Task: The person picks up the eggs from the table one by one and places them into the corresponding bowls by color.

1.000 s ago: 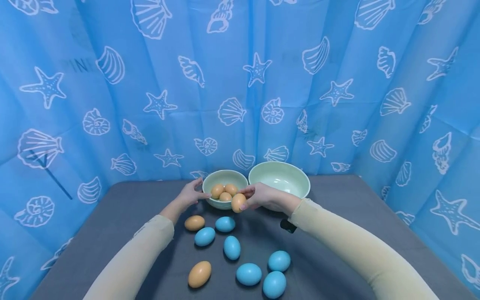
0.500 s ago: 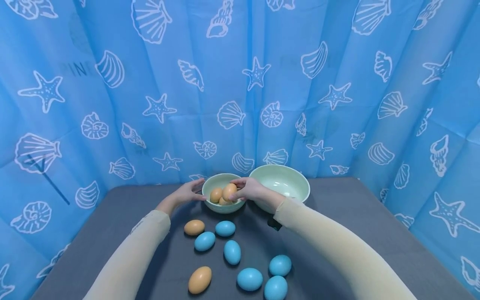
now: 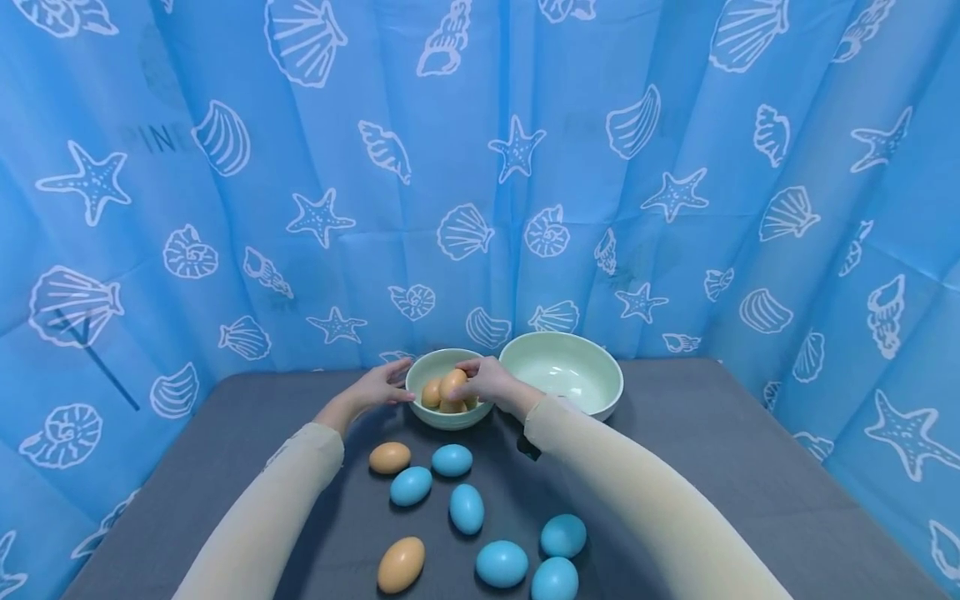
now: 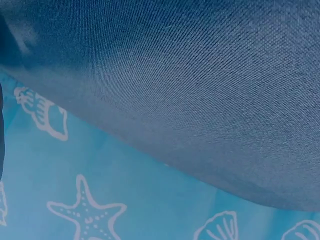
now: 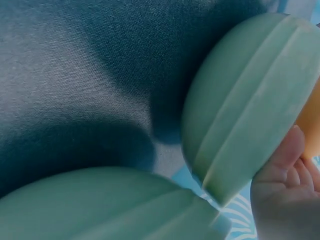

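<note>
My right hand [image 3: 491,383] pinches a brown egg [image 3: 453,383] inside the smaller pale green bowl [image 3: 442,421], over other brown eggs [image 3: 431,393] in it. From the right wrist, that hand [image 5: 285,185] shows at the rim of a ribbed green bowl [image 5: 245,105], beside part of a brown egg [image 5: 311,122]. At the smaller bowl's left side, my left hand [image 3: 375,387] rests with fingers extended, thumb near the front rim and fingertips toward the back. The left wrist view catches only the grey cloth [image 4: 200,90] and curtain, not that hand's grip.
A larger green bowl [image 3: 562,367] stands right beside the smaller one. In front lie several blue eggs [image 3: 467,509] and two brown eggs [image 3: 401,565], one of them nearer the bowl. A blue shell-patterned curtain [image 3: 465,167] hangs behind the grey table [image 3: 675,433].
My right hand has carried the brown egg from in front of the bowl's right rim leftward and into the smaller bowl. The left hand has stayed at the bowl's side.
</note>
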Tool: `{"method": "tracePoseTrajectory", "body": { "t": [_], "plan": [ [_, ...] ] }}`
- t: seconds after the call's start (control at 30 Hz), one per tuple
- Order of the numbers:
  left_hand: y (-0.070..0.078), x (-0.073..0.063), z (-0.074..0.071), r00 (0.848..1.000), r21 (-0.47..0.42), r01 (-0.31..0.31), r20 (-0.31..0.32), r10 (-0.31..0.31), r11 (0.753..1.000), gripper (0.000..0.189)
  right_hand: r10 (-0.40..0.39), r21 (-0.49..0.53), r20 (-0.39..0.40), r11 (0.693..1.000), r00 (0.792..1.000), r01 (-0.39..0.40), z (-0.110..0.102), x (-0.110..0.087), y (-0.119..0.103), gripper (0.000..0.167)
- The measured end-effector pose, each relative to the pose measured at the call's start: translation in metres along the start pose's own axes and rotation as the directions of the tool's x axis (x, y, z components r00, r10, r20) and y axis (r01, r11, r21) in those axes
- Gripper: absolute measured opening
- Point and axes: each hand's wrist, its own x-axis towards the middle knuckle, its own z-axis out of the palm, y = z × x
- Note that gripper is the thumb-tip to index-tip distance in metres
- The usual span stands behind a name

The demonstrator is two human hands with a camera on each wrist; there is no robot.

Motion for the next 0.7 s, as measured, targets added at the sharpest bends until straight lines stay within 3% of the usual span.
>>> {"method": "tracePoseTrajectory", "body": {
  "t": [0.13, 0.43, 0.7],
  "plan": [
    [0.003, -0.002, -0.001, 1.0, 0.037, 0.0, -0.001, 0.0, 0.999, 0.083, -0.02, -0.036, -0.006, 0.999, 1.0, 0.02, 0.004, 0.005, -0.001, 0.06],
    [0.012, -0.003, 0.006, 0.99, 0.022, 0.125, -0.062, -0.123, 0.992, 0.077, -0.022, -0.08, -0.054, 0.997, 0.998, 0.018, 0.011, 0.018, 0.006, 0.061],
    [0.01, -0.003, 0.007, 0.993, 0.032, 0.111, -0.049, -0.109, 0.993, 0.076, -0.075, -0.228, -0.034, 0.972, 0.997, 0.065, 0.015, 0.021, 0.003, 0.052]
  ]
}}
